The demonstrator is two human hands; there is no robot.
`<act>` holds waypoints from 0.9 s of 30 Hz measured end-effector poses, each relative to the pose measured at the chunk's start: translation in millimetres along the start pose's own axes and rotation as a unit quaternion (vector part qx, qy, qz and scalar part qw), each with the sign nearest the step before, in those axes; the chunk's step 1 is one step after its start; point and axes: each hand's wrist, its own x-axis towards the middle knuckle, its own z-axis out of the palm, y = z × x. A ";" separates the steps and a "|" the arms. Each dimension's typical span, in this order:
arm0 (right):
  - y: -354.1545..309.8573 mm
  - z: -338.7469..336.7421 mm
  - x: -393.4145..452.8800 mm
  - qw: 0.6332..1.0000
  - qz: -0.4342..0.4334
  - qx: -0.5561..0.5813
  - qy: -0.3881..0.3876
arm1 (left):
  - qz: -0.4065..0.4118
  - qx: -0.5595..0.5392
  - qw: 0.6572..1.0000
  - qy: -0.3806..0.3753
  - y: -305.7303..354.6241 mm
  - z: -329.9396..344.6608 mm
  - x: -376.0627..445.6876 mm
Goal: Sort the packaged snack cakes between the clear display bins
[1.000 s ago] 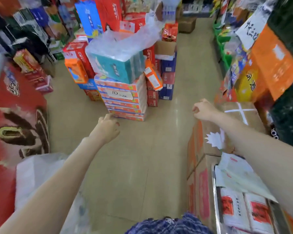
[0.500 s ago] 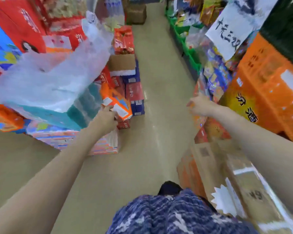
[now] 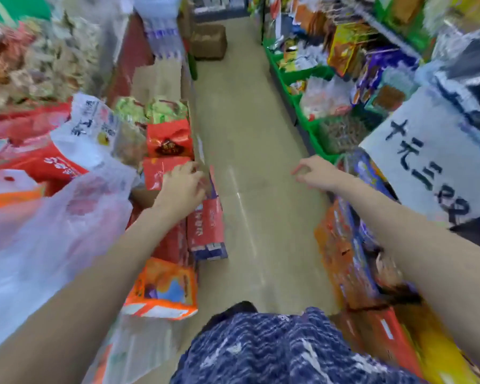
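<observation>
I am in a narrow shop aisle and the picture is blurred by motion. No clear display bins or snack cakes can be made out. My left hand (image 3: 183,184) hangs in front of stacked red boxes (image 3: 205,228) on the left, its fingers loosely curled around nothing. My right hand (image 3: 313,173) is stretched forward over the aisle's right side, fingers loosely bent and empty, just short of the green shelf bins (image 3: 311,128).
Bagged goods and a white plastic bag (image 3: 53,231) crowd the left side. Green bins of packaged snacks line the right, with a handwritten white sign (image 3: 432,162). A cardboard box (image 3: 208,41) stands far down the beige floor (image 3: 247,162). An orange pack (image 3: 164,289) juts out low left.
The view has advanced along the aisle past the stack of boxes. My left hand has moved on from the orange pack to the red boxes. Both hands remain empty.
</observation>
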 end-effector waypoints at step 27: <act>-90.5 -258.2 807.7 0.953 -0.278 -0.104 -0.063 | -0.346 0.014 0.938 0.007 -227.3 -27.1 691.7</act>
